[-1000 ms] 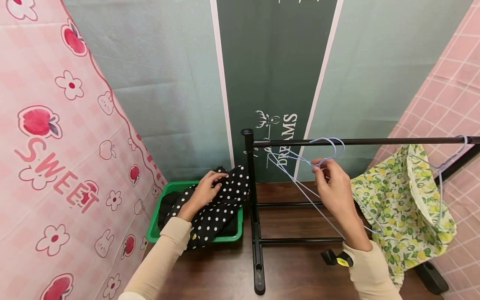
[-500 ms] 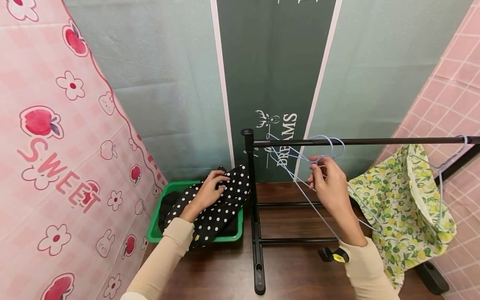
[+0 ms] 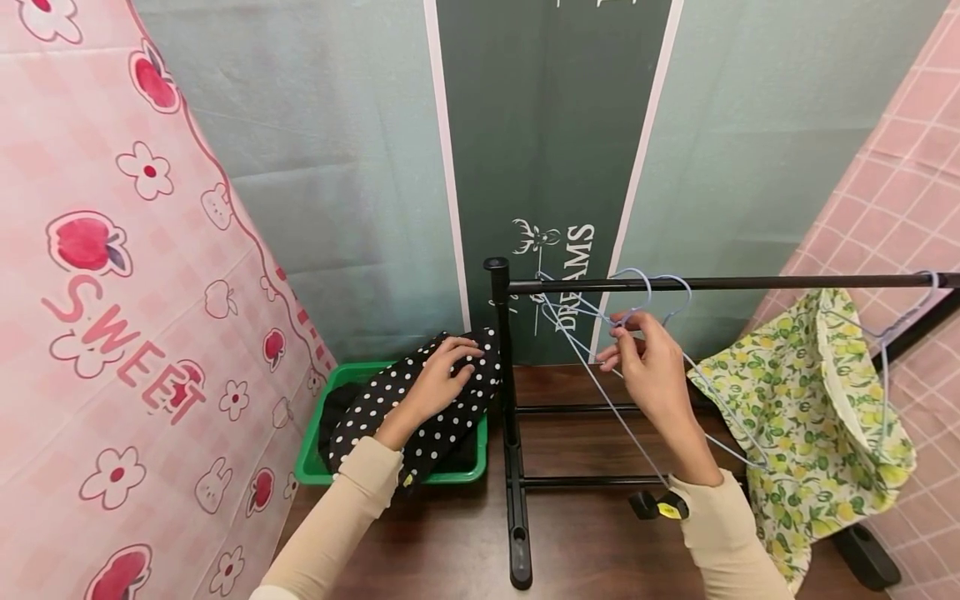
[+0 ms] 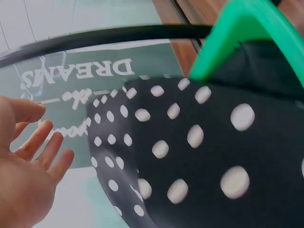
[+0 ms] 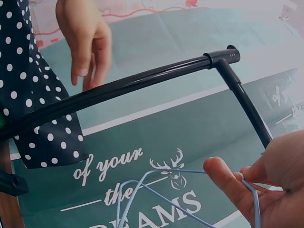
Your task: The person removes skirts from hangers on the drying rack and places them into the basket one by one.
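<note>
In the head view my right hand (image 3: pixel 660 375) pinches a thin light-blue hanger (image 3: pixel 647 287) just below its hook, at the rail. A second blue hanger's hook (image 3: pixel 687 293) is close on its right. Pinched wire (image 5: pixel 255 202) shows between thumb and fingers in the right wrist view. My left hand (image 3: pixel 438 379) is over a black cloth garment with white polka dots (image 3: pixel 450 429), which lies heaped in a green basket (image 3: pixel 459 477). Seen from the left wrist, that hand's fingers are loosely bent and apart from the polka-dot cloth (image 4: pixel 180 137), holding nothing.
A black clothes rack has a horizontal rail (image 3: pixel 780 283) and an upright post (image 3: pixel 507 375) beside the basket. Farther right hangs a lemon-print garment (image 3: pixel 802 425) on a blue hanger. Patterned pink curtain (image 3: pixel 150 292) covers the left side; wood floor (image 3: pixel 585 542) lies below.
My right hand has shifted left along the rail with the hanger, and its hook now stands farther from the second one. My left hand has moved slightly right over the polka-dot garment.
</note>
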Demonstrator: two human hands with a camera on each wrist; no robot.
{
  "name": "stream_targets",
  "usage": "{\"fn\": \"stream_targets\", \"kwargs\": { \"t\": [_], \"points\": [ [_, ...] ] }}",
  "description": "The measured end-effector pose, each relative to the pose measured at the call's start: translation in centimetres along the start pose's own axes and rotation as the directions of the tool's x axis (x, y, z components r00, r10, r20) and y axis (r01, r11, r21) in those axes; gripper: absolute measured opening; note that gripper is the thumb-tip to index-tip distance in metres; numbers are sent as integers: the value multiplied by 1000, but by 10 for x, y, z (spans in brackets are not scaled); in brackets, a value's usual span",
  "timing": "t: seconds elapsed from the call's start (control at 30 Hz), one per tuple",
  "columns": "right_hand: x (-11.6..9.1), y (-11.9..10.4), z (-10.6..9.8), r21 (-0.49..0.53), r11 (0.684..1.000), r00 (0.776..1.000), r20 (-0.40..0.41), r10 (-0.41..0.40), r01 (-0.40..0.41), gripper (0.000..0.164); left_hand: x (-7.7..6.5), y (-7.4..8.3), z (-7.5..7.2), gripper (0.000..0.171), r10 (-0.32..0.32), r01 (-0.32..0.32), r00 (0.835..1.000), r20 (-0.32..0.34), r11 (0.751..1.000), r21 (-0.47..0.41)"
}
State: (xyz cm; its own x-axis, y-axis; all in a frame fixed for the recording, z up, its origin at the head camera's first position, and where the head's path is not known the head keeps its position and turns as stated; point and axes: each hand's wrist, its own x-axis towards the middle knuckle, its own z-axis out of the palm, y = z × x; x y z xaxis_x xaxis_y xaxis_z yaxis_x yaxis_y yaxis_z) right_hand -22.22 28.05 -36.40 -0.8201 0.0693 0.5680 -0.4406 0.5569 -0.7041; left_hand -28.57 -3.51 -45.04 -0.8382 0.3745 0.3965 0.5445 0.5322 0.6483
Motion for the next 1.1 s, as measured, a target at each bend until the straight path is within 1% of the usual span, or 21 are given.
{"fn": "stream_targets", "kwargs": {
  "t": [0.1, 0.17, 0.27, 0.37, 0.47, 0.6, 0.73, 0.87, 0.97, 1.1],
  "points": [
    [0, 0, 3, 20, 1000, 1000, 8, -5, 5, 16, 2, 12, 2, 29, 4, -4, 1000, -1, 1000, -18],
    [0, 2, 4, 45, 999, 1000, 12, -2, 2, 15, 4, 20, 4, 32, 13, -13, 1000, -1, 999, -46],
    [0, 4, 5, 71, 997, 1000, 16, 7, -8, 14, 8, 32, 6, 38, 11, -10, 1000, 1, 995, -96],
    [0, 6, 7, 80, 996, 999, 23, 27, -29, 13, 10, 40, 8, 41, 1, -1, 1000, -2, 990, -141],
    [-1, 9, 8, 77, 996, 998, 35, 45, -47, 14, 12, 45, 11, 42, -4, 2, 1000, -9, 984, -179],
    [-2, 10, 9, 69, 996, 997, 51, 59, -62, 15, 13, 50, 14, 41, -13, 11, 1000, -9, 977, -212],
    [-3, 10, 10, 69, 996, 997, 56, 48, -52, 18, 13, 53, 16, 37, -18, 19, 1000, 8, 968, -252],
    [-3, 11, 13, 72, 995, 996, 61, 58, -62, 18, 10, 75, 8, 32, -13, 22, 999, 31, 952, -306],
    [-3, 12, 15, 78, 994, 995, 67, 72, -78, 15, 8, 89, 3, 30, -7, 15, 1000, 28, 946, -323],
    [-2, 11, 16, 80, 993, 995, 67, 77, -82, 12, 8, 86, 6, 28, -6, 9, 1000, 12, 948, -317]
  ]
}}
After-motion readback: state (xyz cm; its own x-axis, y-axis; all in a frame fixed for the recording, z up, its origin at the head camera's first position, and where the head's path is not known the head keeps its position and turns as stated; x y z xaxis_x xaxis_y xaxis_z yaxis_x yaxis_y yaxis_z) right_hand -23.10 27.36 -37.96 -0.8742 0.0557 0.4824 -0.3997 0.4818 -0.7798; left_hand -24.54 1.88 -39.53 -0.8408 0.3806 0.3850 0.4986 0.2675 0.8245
